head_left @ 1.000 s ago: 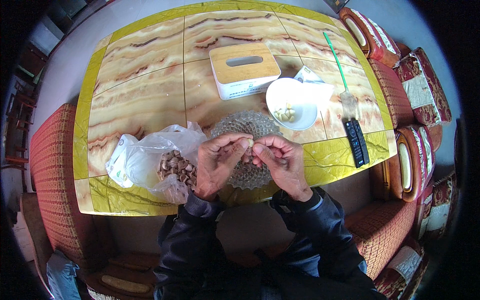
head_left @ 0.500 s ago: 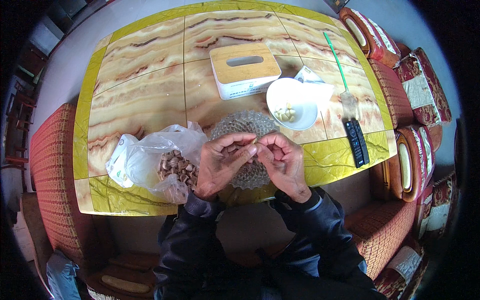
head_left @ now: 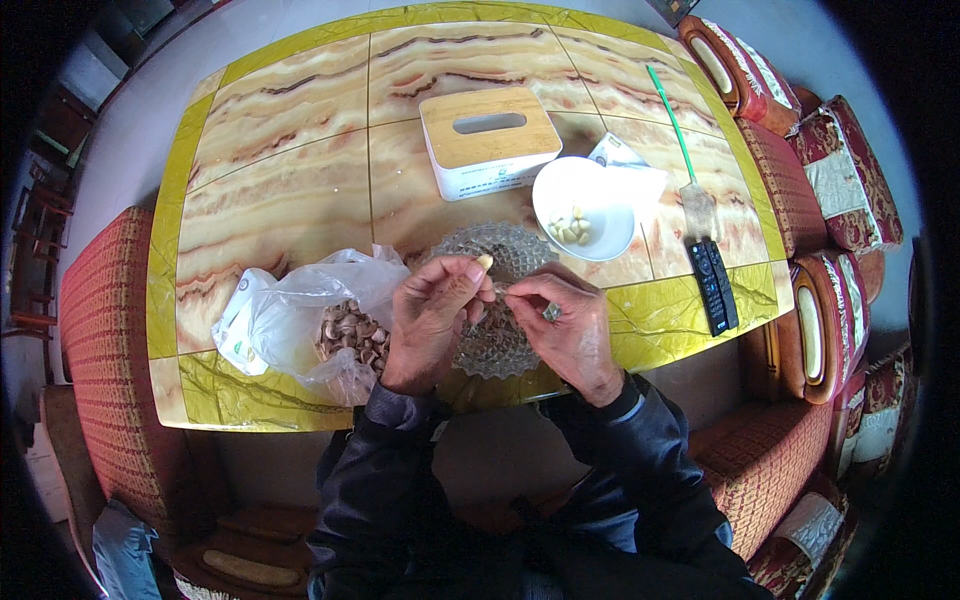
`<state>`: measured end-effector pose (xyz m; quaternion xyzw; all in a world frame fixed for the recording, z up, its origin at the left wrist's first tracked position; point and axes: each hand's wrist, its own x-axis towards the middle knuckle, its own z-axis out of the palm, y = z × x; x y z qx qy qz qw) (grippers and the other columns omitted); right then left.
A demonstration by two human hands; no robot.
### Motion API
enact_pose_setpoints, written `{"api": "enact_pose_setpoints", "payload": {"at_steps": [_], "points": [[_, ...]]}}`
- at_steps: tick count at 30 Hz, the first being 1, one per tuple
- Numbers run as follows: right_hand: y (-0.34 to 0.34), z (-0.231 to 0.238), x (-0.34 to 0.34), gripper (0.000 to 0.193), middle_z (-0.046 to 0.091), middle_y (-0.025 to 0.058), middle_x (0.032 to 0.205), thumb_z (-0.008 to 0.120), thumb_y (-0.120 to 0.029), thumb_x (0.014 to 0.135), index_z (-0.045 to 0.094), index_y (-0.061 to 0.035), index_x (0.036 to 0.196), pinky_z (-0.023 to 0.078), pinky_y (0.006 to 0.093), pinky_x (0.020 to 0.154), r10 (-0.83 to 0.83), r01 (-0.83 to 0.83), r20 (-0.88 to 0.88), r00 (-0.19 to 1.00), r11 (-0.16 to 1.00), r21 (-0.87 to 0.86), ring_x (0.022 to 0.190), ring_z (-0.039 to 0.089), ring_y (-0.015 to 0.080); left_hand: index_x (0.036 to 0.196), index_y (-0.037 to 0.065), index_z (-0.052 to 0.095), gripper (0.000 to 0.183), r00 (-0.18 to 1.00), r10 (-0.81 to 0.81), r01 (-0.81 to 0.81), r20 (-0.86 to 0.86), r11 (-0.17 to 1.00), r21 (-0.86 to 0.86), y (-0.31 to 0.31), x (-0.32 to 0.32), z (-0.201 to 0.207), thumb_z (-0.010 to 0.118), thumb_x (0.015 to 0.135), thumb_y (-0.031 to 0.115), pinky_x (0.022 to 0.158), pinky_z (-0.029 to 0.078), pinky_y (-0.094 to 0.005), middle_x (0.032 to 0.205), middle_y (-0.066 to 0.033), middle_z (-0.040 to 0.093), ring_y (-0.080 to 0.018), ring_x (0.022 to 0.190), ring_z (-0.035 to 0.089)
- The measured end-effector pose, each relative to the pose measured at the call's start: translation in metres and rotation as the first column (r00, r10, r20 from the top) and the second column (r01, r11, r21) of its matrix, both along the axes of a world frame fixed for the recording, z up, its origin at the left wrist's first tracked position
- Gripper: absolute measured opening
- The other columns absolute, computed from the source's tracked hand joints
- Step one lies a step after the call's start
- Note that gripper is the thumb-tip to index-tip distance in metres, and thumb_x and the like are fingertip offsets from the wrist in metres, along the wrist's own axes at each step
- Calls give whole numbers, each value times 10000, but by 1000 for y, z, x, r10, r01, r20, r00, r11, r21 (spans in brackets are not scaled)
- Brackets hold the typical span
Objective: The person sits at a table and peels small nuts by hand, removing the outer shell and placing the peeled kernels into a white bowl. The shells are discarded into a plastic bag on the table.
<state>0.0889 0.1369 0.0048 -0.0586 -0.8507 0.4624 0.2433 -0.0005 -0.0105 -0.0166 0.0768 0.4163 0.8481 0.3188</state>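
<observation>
Between the thumb and forefinger of my left hand [head_left: 435, 315] is a pale peeled garlic clove [head_left: 485, 262]. My right hand [head_left: 568, 325] is closed in a pinch, fingertips close to the left hand's, on what looks like a thin scrap of garlic skin. Both hands are over a ridged clear glass bowl [head_left: 495, 357], partly hidden by them, with brownish peelings inside. Left of my left hand, an open plastic bag [head_left: 290, 305] holds many unpeeled reddish-brown garlic cloves [head_left: 350, 335]. Several peeled cloves [head_left: 572, 230] lie in a white bowl [head_left: 610, 190] beyond my right hand.
A white tissue box with a wooden lid [head_left: 488, 140] stands behind the glass bowl. Right on the marble-patterned table [head_left: 280, 160] lie two dark remote controls [head_left: 712, 285] and a green-handled fly swatter [head_left: 672, 125]. Red patterned sofas [head_left: 120, 350] flank the table.
My hands have drawn apart a little. The left has turned, raising the pale clove at its fingertips, and the right has pulled back; more of the glass bowl shows between them.
</observation>
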Motion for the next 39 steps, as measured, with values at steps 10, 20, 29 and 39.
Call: {"api": "enact_pose_setpoints", "payload": {"at_steps": [10, 20, 29, 39], "points": [[6, 0, 2, 95, 642, 82, 741, 783, -107, 811, 702, -59, 805, 498, 354, 537, 30, -47, 131, 991, 990, 134, 605, 629, 276, 1027, 7, 653, 186, 995, -69, 71, 72, 997, -23, -5, -2, 5, 612, 1007, 186, 626, 427, -224, 865, -31, 624, -102, 756, 572], [-3, 11, 4, 180, 722, 117, 838, 763, -17, 841, 719, -24, 1016, 538, 289, 581, -70, 73, 53, 996, 996, -47, 634, 674, 183, 989, 0, 651, 184, 994, -113, 112, 4, 982, -152, -3, 0, 7, 592, 1014, 172, 589, 406, -215, 819, -16, 602, -81, 687, 531], [4, 8, 2, 104, 720, 131, 796, 754, -15, 844, 721, 6, 941, 535, 279, 555, -66, 70, -55, 996, 995, 75, 599, 665, 171, 963, -6, 646, 180, 984, -149, 126, -93, 968, -218, 1, 5, 9, 608, 1004, 165, 540, 390, -222, 729, -18, 597, -72, 602, 501], [61, 0, -4, 132, 687, 100, 667, 771, -82, 847, 742, -6, 952, 488, 278, 537, -471, 462, -45, 881, 835, 299, 532, 606, 147, 989, 1, 673, 104, 718, -163, -227, -677, 864, -449, 8, 11, 7, 701, 912, 65, 698, 520, -281, 842, -78, 683, -157, 743, 652]]}}
